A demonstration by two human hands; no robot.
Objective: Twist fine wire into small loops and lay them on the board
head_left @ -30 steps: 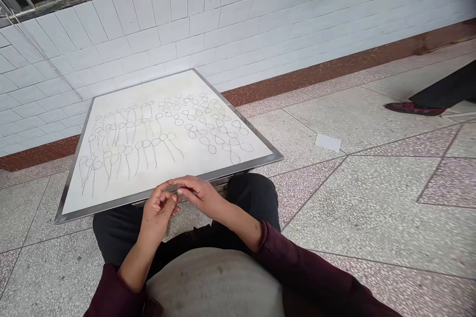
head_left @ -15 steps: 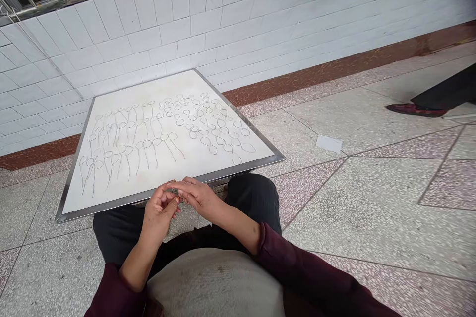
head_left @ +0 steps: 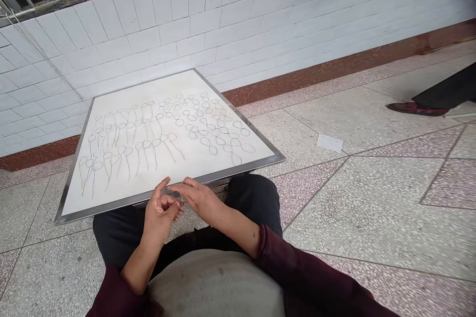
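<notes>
Just in front of the board's near edge, my left hand (head_left: pixel 159 215) pinches a thin wire (head_left: pixel 182 199) between thumb and fingers, its index finger raised apart. My right hand (head_left: pixel 201 200) meets it from the right, its thumb and fingers closed on the same wire. Most of that wire is hidden by the fingers. Beyond my hands, bent wire pieces lie on the white board (head_left: pixel 122 188): wires with one loop and a long tail (head_left: pixel 139 156) in rows on the left, and double-loop wires (head_left: pixel 210 146) grouped on the right.
A grey metal frame (head_left: pixel 245 165) edges the board, which sits over my knees and reaches towards the white tiled wall (head_left: pixel 208 25). A white paper (head_left: pixel 329 142) lies on the floor to the right. Farther right are another person's dark trouser leg and shoe (head_left: pixel 418 108).
My left index finger has lifted away from the right fingertips, opening a gap between them. More of the wire shows between my hands. The wire pieces on the board stay put.
</notes>
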